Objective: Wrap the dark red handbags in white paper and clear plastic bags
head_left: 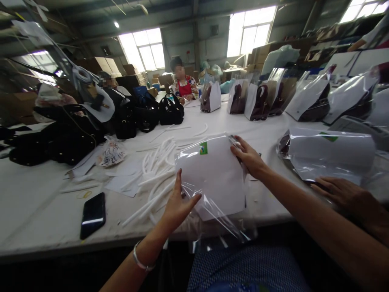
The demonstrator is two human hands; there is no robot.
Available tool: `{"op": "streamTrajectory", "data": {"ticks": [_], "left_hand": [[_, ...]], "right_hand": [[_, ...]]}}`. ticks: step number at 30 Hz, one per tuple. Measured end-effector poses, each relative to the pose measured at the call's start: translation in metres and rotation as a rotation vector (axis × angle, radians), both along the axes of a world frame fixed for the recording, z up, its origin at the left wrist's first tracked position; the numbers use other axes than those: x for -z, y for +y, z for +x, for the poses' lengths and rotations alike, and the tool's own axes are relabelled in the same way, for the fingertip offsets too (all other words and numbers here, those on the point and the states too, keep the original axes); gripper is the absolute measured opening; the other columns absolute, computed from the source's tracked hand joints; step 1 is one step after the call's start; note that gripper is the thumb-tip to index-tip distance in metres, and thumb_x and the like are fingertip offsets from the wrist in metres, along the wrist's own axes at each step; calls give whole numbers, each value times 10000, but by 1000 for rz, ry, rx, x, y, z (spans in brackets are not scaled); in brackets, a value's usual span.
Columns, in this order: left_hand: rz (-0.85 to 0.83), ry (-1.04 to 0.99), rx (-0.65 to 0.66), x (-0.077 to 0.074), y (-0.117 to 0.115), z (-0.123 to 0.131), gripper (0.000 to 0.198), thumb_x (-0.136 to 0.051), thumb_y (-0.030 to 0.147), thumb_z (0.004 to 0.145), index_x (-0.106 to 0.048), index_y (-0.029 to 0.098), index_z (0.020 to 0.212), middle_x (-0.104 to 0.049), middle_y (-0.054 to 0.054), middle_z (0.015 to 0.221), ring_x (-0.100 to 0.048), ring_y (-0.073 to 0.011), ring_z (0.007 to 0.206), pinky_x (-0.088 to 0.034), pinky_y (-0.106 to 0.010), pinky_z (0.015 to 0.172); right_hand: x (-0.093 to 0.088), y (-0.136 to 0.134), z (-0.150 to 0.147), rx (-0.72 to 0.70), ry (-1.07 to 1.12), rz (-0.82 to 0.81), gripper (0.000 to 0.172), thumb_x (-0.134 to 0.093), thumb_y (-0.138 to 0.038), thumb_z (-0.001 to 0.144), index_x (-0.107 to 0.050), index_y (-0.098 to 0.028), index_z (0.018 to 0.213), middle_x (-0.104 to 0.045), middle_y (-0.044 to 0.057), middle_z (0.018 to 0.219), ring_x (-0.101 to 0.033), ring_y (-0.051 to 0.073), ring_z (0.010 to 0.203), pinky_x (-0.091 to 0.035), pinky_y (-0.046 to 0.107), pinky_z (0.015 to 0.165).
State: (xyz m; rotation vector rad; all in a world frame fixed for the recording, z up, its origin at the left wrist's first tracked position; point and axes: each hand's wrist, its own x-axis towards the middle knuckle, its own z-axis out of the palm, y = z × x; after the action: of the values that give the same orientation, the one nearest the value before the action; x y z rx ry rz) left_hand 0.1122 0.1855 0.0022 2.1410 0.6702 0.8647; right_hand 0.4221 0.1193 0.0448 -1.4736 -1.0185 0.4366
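Observation:
In front of me a clear plastic bag (212, 182) lies tilted at the table's front edge, with a white sheet and a small green sticker (203, 148) showing through it. What is behind the sheet is hidden. My left hand (178, 207) holds its left side, thumb across the front and the other fingers partly hidden beneath. At the upper right corner, my right hand (247, 156) pinches the gathered plastic. The bag's loose lower end hangs over the table edge above my lap.
White tubular strips (158, 174) and a black phone (92, 215) lie to the left. Black handbags (67, 138) stand farther left. Dark red handbags in clear plastic (261, 101) line the back right. Another person's hand (346, 194) touches a wrapped bag (331, 156); two people sit across.

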Motion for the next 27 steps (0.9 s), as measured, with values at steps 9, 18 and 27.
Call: {"op": "streamTrajectory", "data": {"ticks": [9, 18, 27], "left_hand": [[-124, 31, 48, 13, -50, -25, 656, -589, 236, 951, -293, 308, 1532, -590, -130, 1373, -673, -234, 1136, -645, -342, 833], [993, 434, 258, 5, -9, -26, 645, -444, 29, 950, -333, 285, 1531, -340, -101, 1595, -264, -297, 1493, -250, -602, 1209], [1136, 450, 577, 8, 7, -8, 492, -479, 126, 986, -421, 211, 1468, -463, -85, 1523, -300, -249, 1478, -273, -528, 1223]], "right_hand": [[-17, 38, -2, -71, -315, -143, 490, -658, -368, 912, -592, -168, 1354, -605, 110, 1379, -555, 277, 1283, -388, 498, 1134], [68, -151, -77, -92, -803, 92, 679, -691, -409, 906, -418, -226, 1501, -530, 122, 1458, -462, 292, 1375, -389, 538, 1150], [133, -146, -121, -186, -1023, 76, 732, -609, -171, 939, -244, -177, 1573, -391, 154, 1553, -303, 297, 1465, -365, 559, 1161]]}}
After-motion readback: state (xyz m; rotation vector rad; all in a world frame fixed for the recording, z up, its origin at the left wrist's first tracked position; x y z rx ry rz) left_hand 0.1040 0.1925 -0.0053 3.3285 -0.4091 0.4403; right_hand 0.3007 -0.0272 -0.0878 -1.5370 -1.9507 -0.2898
